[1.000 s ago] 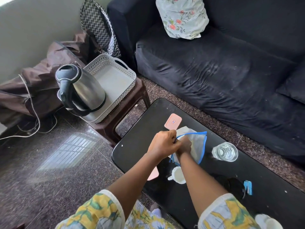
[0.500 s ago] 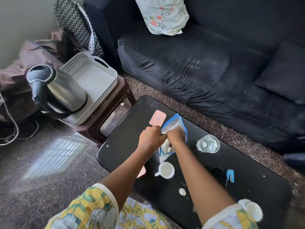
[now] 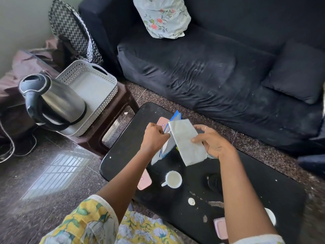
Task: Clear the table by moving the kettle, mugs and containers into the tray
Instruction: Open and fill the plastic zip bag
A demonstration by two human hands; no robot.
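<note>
Desk (image 3: pixel 123 155): is lying under both hands and is carrying what remains to be cleared.
Tray (image 3: pixel 109 99): is sitting on a brown stool (image 3: pixel 112 124), off to the left of the hands and farther out. Its long axis is running roughly away from the person.
Kettle (image 3: pixel 59 101): is already standing in the tray's near end, leaving the far end bare.
Left hand (image 3: pixel 154 136): is curling shut and pinching the edge of a blue-edged pouch (image 3: pixel 166 148). It is the hand nearer the tray.
Right hand (image 3: pixel 215 144): is holding a folded white sheet (image 3: pixel 186 143) between thumb and bent fingers, just right of the pouch.
Mug (image 3: pixel 173 179): is standing upright just nearer the person than the hands, between the two forearms, its handle pointing toward the left forearm.
Pink container (image 3: pixel 145 181): is lying at the desk's edge, partly under the left forearm.
Coming move, as a judgement: both hands are occupied, so one is needing to let go first. The mug is likely going leftward and outward, past the desk's corner, to the tray.
</note>
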